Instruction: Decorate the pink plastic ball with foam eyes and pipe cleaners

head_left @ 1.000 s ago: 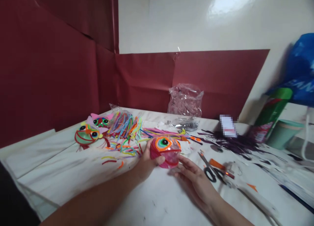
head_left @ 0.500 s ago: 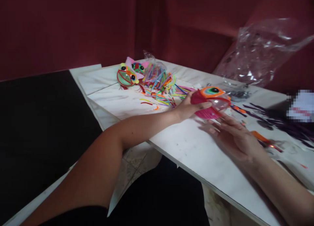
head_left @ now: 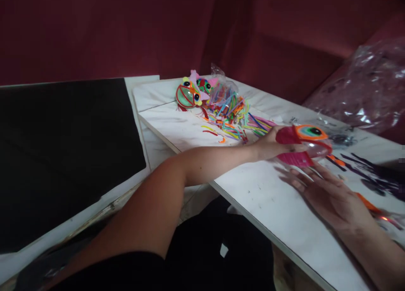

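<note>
My left hand [head_left: 270, 146] is closed around the back of a pink fish-like craft [head_left: 292, 159], its thumb along the near side. The craft has a clear rounded front edged in red, and a large eye ringed in orange, green and black. Held just above the white table, it points to the right. Below its front, my right hand [head_left: 332, 194] is open with the palm turned up and the fingers stretched toward the craft's underside. Whether those fingertips touch it, I cannot tell.
Two finished-looking animal-face crafts [head_left: 186, 96] sit at the table's far left corner. Beside them lies a pile of colourful pipe cleaners [head_left: 230, 105]. A clear plastic bag [head_left: 363, 84] stands at the right by the red wall. Dark purple strips [head_left: 373, 168] lie on the white table [head_left: 253, 194].
The view has swung left, so the table and everything on it appear farther right. My left hand keeps its hold on the fish-like craft, and my right hand stays open beneath it.
</note>
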